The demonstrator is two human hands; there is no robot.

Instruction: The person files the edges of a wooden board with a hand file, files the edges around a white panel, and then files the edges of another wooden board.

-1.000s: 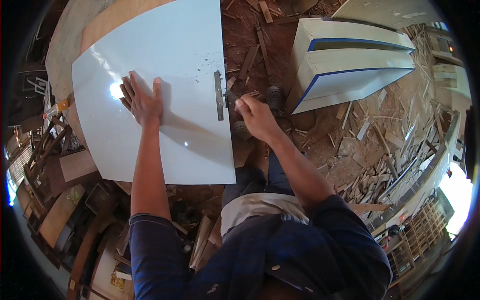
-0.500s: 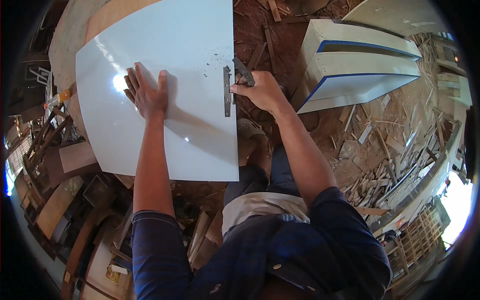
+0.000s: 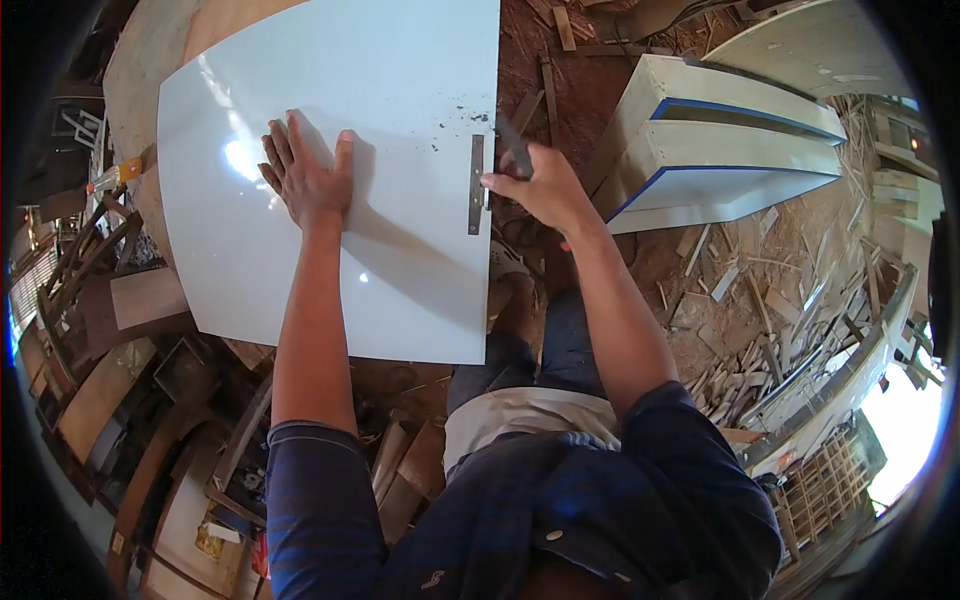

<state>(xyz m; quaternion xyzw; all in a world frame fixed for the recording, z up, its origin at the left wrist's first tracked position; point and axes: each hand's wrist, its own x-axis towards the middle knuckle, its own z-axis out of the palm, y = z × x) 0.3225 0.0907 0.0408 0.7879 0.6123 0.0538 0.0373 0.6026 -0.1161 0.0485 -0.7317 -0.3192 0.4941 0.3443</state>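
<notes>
A white panel (image 3: pixel 400 290) with a glossy face lies in front of me. My left hand (image 3: pixel 312 180) rests palm down on it, fingers spread. At the panel's right edge, my right hand (image 3: pixel 548 188) is closed around a dark grey, elongated tool (image 3: pixel 516 152), smeared by motion. Under its thumb side, a narrow metal strip (image 3: pixel 476 190) with small holes lies flat along the edge; I cannot tell whether it joins the tool. Dark crumbs (image 3: pixel 480 118) are scattered on the panel just above the strip.
Right of the panel stands a cream box-like cabinet piece (image 3: pixel 690 150) with blue edging. Wood offcuts (image 3: pixel 790 300) litter the floor there. Curved boards (image 3: pixel 160 470) and scraps crowd the lower left. A bottle (image 3: pixel 115 177) with an orange part sits beyond the panel's left edge.
The panel, strip and both hands appear slightly further right in view, as the camera has shifted. My left hand stays flat; the right keeps its grip, its tool now more blurred.
</notes>
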